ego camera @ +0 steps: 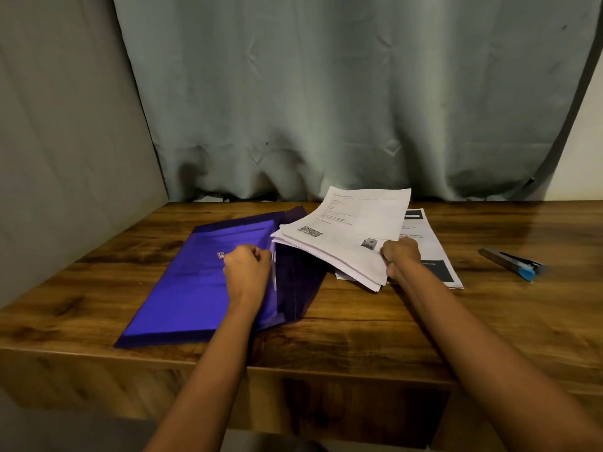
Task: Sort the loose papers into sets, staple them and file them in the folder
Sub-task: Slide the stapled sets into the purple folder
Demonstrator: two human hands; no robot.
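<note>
Fingers (261, 255) of left hand (247, 270) curled, pinching front-cover edge of blue folder (195, 288), centre-left, mouth held up. Fingers of right hand (400, 256) curled round near corner of paper stack (350, 230), raised at frame centre, leading edge at folder mouth. Step judged: filing. Next move: slide stack leftward into opening, sheets squared. Right side of table (359, 321): other sheets (437, 252), stapler (512, 262).

We count one blue folder (195, 282), one stapler (512, 263), two lots of printed papers whose sheets we cannot number, a thick stack (352, 230) held up and a thinner pile (434, 246) lying flat beneath, two hands, the left hand (246, 270) and the right hand (401, 256), one wooden table (359, 321) and one grey curtain (326, 93).
</note>
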